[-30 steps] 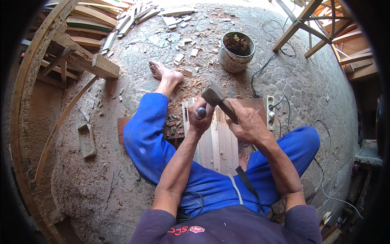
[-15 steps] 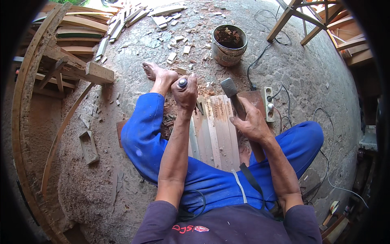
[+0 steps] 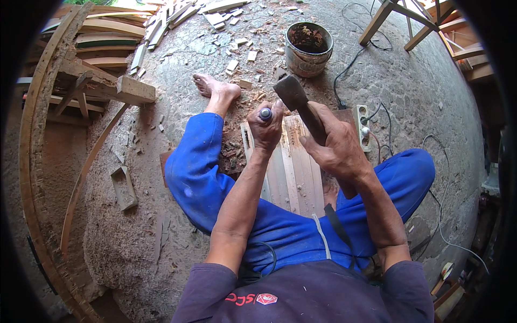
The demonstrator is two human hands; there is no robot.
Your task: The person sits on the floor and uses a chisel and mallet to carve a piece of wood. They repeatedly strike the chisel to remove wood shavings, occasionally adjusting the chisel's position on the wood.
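Observation:
My left hand (image 3: pixel 265 126) is wrapped round an upright chisel (image 3: pixel 265 113), its round handle end facing up at me. The blade is hidden below the fist. Under it lie several pale boards (image 3: pixel 295 175) side by side between my legs, with brownish rough marks toward their far ends. My right hand (image 3: pixel 338 142) grips a hammer (image 3: pixel 291 92) by its wooden handle. The hammer's dark metal head is raised just right of and beyond the chisel, apart from it.
A dirty bucket (image 3: pixel 309 51) stands beyond my hands. A white power strip (image 3: pixel 362 126) with cords lies to the right. Wood offcuts (image 3: pixel 231 65) litter the far floor. At left are a wooden beam (image 3: pixel 134 90) and a small box-like wooden piece (image 3: pixel 124 188); a wooden stand (image 3: pixel 396 19) is far right.
My left hand with the chisel has shifted right over the boards. The hammer head has risen and swung left toward the chisel. The whole view has shifted slightly.

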